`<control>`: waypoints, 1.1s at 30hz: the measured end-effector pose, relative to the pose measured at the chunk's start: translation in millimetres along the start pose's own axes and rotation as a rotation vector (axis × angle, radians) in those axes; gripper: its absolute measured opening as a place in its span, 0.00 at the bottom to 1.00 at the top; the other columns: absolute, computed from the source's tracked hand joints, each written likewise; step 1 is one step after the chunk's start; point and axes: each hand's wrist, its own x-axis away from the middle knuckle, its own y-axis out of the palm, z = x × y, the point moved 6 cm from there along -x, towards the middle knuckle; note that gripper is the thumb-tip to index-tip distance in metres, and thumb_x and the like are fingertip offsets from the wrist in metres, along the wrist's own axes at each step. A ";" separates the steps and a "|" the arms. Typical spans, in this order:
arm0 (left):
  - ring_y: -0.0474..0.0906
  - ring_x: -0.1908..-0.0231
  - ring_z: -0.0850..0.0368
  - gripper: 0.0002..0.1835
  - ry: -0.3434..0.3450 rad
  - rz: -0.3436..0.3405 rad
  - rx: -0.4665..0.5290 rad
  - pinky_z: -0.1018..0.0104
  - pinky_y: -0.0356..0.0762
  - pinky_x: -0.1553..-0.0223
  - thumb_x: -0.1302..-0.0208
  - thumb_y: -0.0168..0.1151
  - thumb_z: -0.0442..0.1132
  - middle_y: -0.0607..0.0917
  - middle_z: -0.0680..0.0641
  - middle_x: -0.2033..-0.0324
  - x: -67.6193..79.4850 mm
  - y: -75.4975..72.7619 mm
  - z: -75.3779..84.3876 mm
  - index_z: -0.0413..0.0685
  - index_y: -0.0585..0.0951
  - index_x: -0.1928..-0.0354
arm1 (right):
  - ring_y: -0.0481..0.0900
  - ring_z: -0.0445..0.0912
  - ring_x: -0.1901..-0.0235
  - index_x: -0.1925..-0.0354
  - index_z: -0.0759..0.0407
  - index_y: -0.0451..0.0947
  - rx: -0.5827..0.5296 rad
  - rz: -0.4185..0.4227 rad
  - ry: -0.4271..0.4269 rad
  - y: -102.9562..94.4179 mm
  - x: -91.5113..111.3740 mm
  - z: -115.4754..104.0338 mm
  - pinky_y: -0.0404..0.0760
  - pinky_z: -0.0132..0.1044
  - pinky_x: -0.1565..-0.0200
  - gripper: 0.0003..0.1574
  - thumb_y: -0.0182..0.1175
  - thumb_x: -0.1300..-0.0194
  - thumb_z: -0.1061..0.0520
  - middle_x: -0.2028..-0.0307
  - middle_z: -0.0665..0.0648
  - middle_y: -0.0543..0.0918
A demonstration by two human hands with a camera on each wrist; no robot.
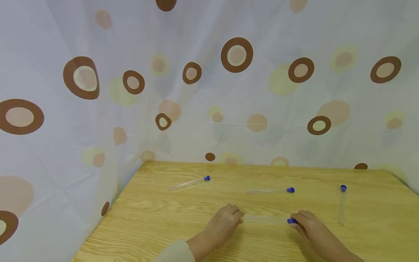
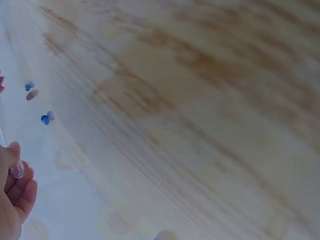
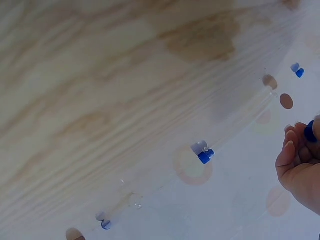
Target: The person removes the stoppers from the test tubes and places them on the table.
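A clear test tube (image 1: 265, 219) with a blue cap (image 1: 291, 221) lies sideways between the two hands, low over the near part of the table. My left hand (image 1: 224, 223) grips its rounded end, which pokes out between thumb and curled fingers (image 2: 26, 200) in the left wrist view. At the other end my right hand (image 1: 315, 233) pinches the blue cap; the right wrist view shows that cap (image 3: 310, 132) between thumb and fingers. The palms partly hide both ends of the tube.
Three more capped test tubes lie on the wooden table (image 1: 147, 211): one at back left (image 1: 188, 184), one behind the held tube (image 1: 268, 191), one pointing forward at right (image 1: 342, 209). A spotted curtain (image 1: 196, 138) borders the table's back and left side.
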 end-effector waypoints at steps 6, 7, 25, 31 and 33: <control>0.78 0.66 0.69 0.08 0.007 0.008 0.034 0.88 0.73 0.61 0.43 0.64 0.42 0.82 0.56 0.68 -0.4 0.6 0.3 0.49 0.83 0.62 | 0.62 0.28 0.73 0.73 0.57 0.76 0.023 0.023 0.012 -0.9 2.3 -0.8 0.68 0.24 0.78 0.05 0.61 0.41 0.59 0.74 0.39 0.69; 0.78 0.66 0.69 0.08 0.009 0.010 0.036 0.88 0.73 0.61 0.43 0.64 0.42 0.82 0.56 0.68 -0.1 0.7 0.2 0.49 0.83 0.62 | 0.62 0.28 0.73 0.73 0.56 0.76 0.025 0.031 0.010 -1.1 2.5 -1.2 0.68 0.23 0.78 0.05 0.61 0.41 0.59 0.74 0.39 0.69; 0.79 0.65 0.68 0.08 0.017 0.009 0.020 0.88 0.73 0.60 0.43 0.63 0.42 0.83 0.56 0.68 1.6 -1.2 -3.5 0.49 0.83 0.63 | 0.63 0.27 0.73 0.71 0.60 0.77 -0.084 -0.057 -0.032 -0.6 0.5 -1.0 0.69 0.22 0.79 0.02 0.61 0.42 0.62 0.74 0.43 0.71; 0.78 0.65 0.68 0.08 0.025 0.013 0.024 0.88 0.73 0.60 0.43 0.64 0.42 0.83 0.56 0.68 2.4 -0.3 -3.7 0.49 0.83 0.63 | 0.69 0.30 0.71 0.69 0.62 0.78 -0.118 -0.049 -0.106 -1.4 2.0 1.0 0.72 0.21 0.76 0.03 0.62 0.44 0.63 0.73 0.48 0.75; 0.79 0.65 0.68 0.08 0.025 0.014 0.028 0.88 0.73 0.59 0.44 0.64 0.42 0.83 0.56 0.67 2.6 0.1 -3.7 0.49 0.83 0.62 | 0.70 0.31 0.71 0.68 0.62 0.78 -0.115 -0.044 -0.125 -1.4 2.5 1.4 0.72 0.20 0.76 0.04 0.62 0.44 0.62 0.72 0.49 0.75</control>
